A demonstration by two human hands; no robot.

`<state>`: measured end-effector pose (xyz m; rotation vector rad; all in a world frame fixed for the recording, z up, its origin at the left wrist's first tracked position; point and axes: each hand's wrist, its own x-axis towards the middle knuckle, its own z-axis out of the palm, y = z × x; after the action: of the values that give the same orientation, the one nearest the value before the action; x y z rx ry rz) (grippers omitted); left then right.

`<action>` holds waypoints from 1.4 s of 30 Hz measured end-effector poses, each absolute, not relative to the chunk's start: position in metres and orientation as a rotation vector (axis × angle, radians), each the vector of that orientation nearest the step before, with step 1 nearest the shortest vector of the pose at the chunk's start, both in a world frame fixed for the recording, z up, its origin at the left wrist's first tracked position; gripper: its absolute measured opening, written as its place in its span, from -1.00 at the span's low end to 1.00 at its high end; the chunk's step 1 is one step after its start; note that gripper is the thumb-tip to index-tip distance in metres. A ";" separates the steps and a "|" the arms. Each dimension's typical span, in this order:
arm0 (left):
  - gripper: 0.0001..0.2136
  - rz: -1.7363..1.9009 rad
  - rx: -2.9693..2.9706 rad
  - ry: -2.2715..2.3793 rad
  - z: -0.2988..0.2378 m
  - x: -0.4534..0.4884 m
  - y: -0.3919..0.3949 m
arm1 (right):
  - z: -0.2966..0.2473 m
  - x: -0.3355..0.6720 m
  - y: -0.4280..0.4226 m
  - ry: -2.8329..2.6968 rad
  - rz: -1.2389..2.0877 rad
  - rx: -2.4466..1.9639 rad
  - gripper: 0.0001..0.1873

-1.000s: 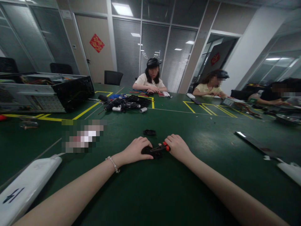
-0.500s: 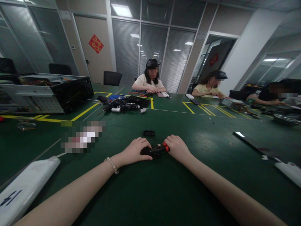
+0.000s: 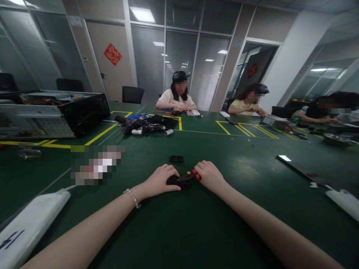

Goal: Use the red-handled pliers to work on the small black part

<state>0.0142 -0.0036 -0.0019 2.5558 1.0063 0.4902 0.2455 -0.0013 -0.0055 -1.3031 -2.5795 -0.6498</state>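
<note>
My left hand (image 3: 160, 180) is closed around a small, dark, rounded plastic device (image 3: 173, 180) and keeps it on the green table. My right hand (image 3: 209, 174) grips pliers with red handles (image 3: 197, 175). Their dark jaws reach left over the device, close to my left fingers; whether the tips clamp anything is too small to tell. A tiny pale piece shows beside the jaws. Just beyond my hands lies a separate black plastic part (image 3: 176, 159), like a shell, touched by neither hand.
An opened computer case (image 3: 86, 114) stands at the left. Behind my hands lies a heap with a black power drill (image 3: 129, 127) and cables. White power banks (image 3: 36, 224) lie near both sides, a phone (image 3: 294, 166) at the right. Several people sit across the green table (image 3: 179, 231).
The whole view has shifted very slightly. Both hands keep their grips, with the pliers still at the dark device; no other clear movement shows.
</note>
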 end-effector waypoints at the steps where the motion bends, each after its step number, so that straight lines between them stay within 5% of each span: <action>1: -0.69 0.492 2.555 1.007 -0.002 0.014 -0.003 | -0.006 0.246 -0.001 -2.581 -0.646 -1.306 -0.90; 42: -0.65 0.478 2.517 1.075 0.002 0.016 -0.007 | -0.004 0.245 -0.004 -2.577 -0.644 -1.263 -0.86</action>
<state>0.0158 -0.0065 0.0021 2.5174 1.0751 0.4776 0.2451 -0.0036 -0.0036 -1.2633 -2.5775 -0.6439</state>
